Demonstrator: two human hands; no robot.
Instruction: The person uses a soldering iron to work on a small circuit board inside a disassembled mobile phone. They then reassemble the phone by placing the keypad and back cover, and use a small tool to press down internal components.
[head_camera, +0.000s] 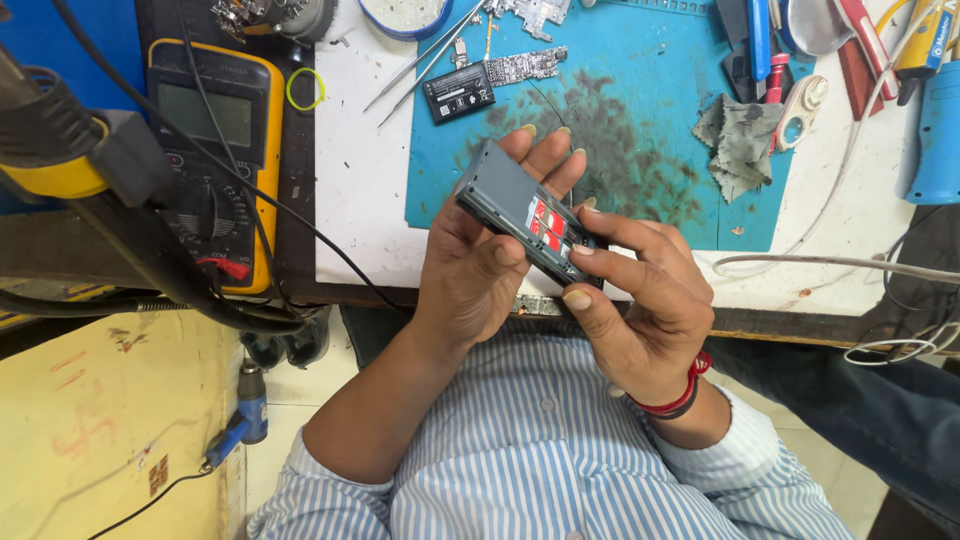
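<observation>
Nearest the camera, above a blue-and-white striped shirt (540, 450), both hands grasped a grey rectangular phone body with its back cover off (525, 212), held tilted over the bench's front edge. The left hand (480, 260) cradled its lower side, thumb laid across the casing; the right hand (640, 300), wearing a red thread wristband (680, 395), pinched the near end between thumb and fingers. Small red rectangular labels showed in the open back. Beyond, a stained blue work mat (640, 130) lay on the white bench top (360, 180), bare over most of its middle. A black rectangular battery with a white label (458, 92) rested at the mat's far left corner, beside metal tweezers (420, 60). A crumpled grey cloth (738, 140) lay to the right. A yellow-cased multimeter (215, 150) sat well left, crossed by black cables.
</observation>
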